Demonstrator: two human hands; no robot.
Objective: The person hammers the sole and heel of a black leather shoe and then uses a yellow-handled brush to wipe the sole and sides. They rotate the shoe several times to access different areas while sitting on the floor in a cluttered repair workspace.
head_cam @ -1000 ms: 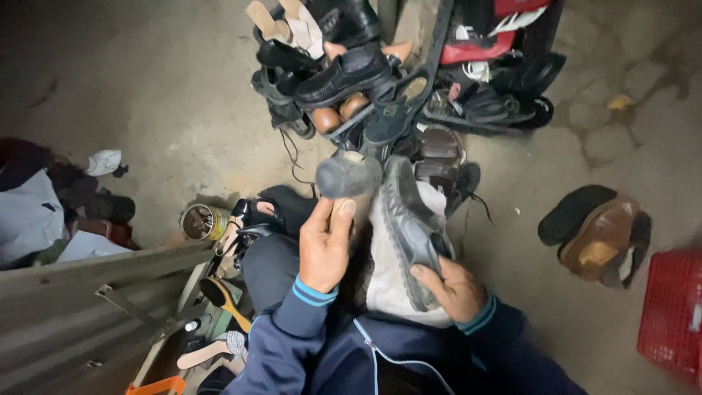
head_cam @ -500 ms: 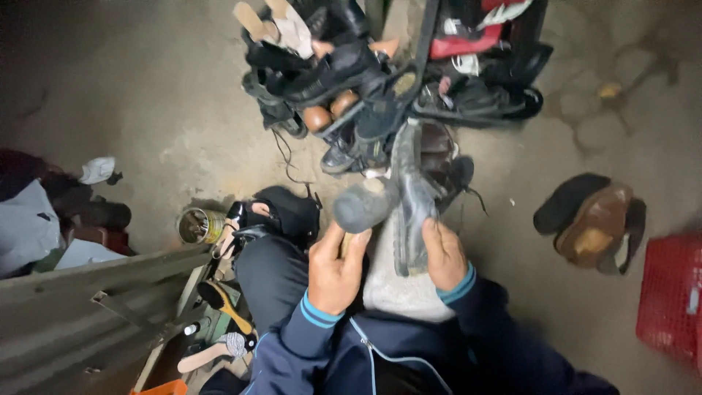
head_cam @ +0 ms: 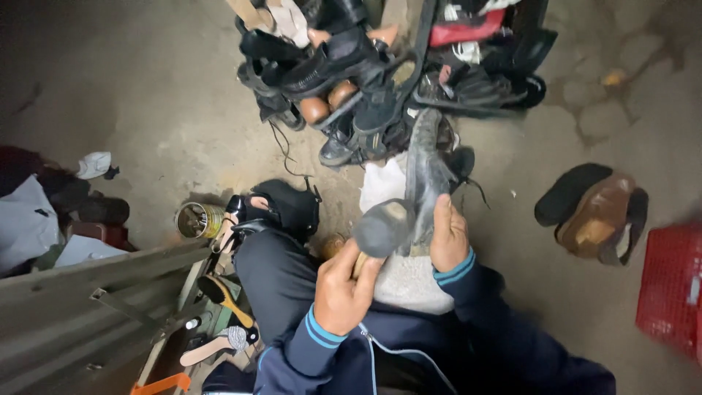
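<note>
my right hand [head_cam: 447, 241] grips the worn grey lace-up shoe [head_cam: 424, 175], sole edge up over the white cloth [head_cam: 406, 281] on my lap. my left hand [head_cam: 342, 292] is closed around the wooden-handled, round-headed hammer [head_cam: 382, 228]. best to keep taps short and the shoe steady.

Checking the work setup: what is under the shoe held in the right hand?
Under the grey shoe in the right hand lies a pale cloth spread over the lap. What the cloth covers, and the shoe's underside, cannot be seen.
</note>
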